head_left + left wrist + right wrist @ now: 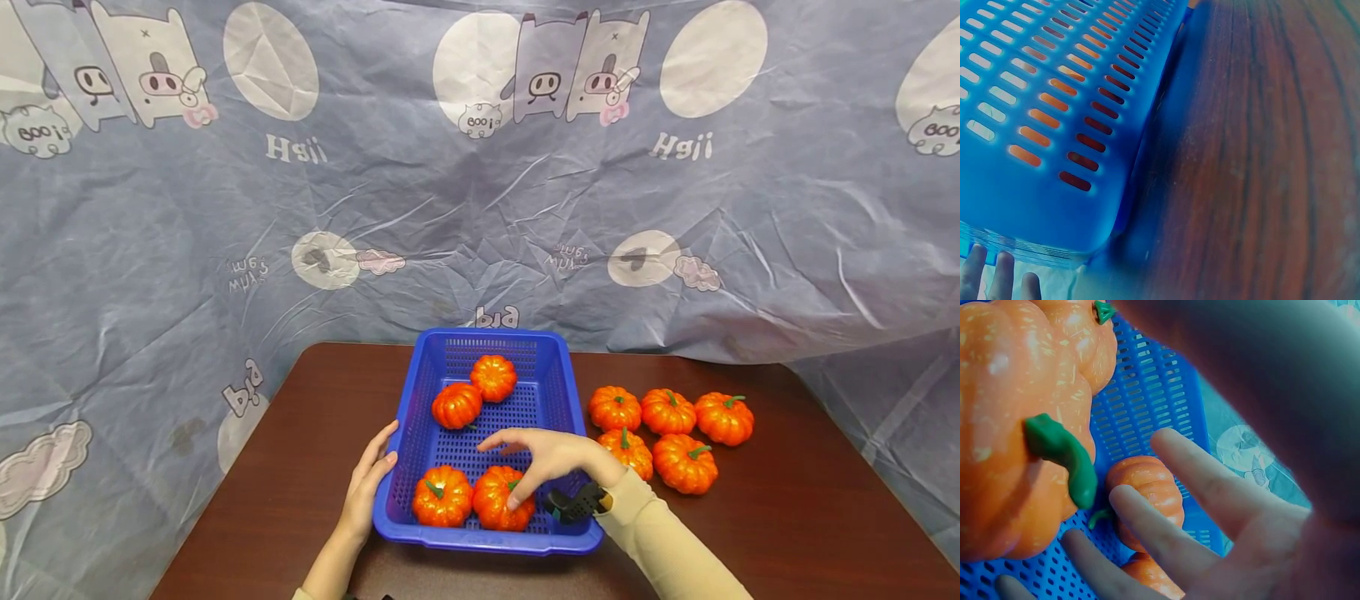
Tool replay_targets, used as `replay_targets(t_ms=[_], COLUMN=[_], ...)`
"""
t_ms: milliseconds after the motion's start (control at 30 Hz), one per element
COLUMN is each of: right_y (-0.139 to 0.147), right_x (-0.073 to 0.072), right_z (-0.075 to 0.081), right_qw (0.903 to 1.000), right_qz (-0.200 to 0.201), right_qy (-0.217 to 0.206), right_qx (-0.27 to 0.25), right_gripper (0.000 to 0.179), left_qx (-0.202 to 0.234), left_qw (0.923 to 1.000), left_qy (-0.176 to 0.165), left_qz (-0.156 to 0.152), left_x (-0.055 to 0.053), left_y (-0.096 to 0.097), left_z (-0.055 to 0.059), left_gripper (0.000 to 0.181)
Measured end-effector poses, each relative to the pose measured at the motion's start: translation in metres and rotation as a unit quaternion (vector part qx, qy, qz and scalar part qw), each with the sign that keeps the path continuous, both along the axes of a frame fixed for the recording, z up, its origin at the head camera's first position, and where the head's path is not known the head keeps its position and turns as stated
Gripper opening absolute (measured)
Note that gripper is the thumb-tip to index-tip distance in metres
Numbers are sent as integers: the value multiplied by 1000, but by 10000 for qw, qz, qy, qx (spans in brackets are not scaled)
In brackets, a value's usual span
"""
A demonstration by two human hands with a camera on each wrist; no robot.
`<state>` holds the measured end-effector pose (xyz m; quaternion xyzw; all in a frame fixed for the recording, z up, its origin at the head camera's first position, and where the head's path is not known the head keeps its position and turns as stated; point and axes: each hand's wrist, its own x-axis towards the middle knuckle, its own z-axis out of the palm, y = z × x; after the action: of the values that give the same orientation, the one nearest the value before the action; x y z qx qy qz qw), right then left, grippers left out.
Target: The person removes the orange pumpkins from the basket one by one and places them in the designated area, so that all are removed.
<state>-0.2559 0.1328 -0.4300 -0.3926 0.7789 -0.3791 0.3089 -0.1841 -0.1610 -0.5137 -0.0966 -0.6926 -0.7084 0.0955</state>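
A blue plastic basket (487, 540) holds several orange toy pumpkins with green stems. Two lie at its near end, a left pumpkin (435, 504) and a right pumpkin (491, 500); a pair sits farther back, including the rear pumpkin (492, 377). My left hand (363, 487) rests against the basket's left side, its fingers fairly straight; fingertips (1002, 275) show at the basket's corner in the left wrist view. Over the basket, my right hand (553, 457) has its fingers spread, with the thumb in front of the near right pumpkin. In the right wrist view, nothing is gripped.
Right of the basket, several more pumpkins (686, 464) lie grouped on the dark brown wooden table (780, 517). One is partly hidden behind the right wrist. A grey-blue cartoon-printed cloth (465, 208) hangs behind the table. A black strap device (573, 504) is on the right wrist.
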Motion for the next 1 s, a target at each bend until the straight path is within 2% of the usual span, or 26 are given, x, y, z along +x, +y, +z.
replay_targets(t_ms=[333,533,833,1000], right_y=[-2,-3,-2,-2], right_x=[2,3,4,5], right_z=[-2,-4,-5,-3], right_qw=[9987,9976,9978,9985], right_qz=[111,345,110,184], right_qy=[-208,-331,197,368], right_qx=[463,502,624,359], right_gripper=[71,67,63,60], left_qx=[28,18,93,167], left_qw=[10000,10000,9999,9998], left_qy=[-46,-21,-16,7], left_qz=[-27,-63,-60,-97], left_x=[0,0,0,0], left_y=[0,-1,-1,0], left_z=[0,0,0,0], left_gripper=[45,45,45,45])
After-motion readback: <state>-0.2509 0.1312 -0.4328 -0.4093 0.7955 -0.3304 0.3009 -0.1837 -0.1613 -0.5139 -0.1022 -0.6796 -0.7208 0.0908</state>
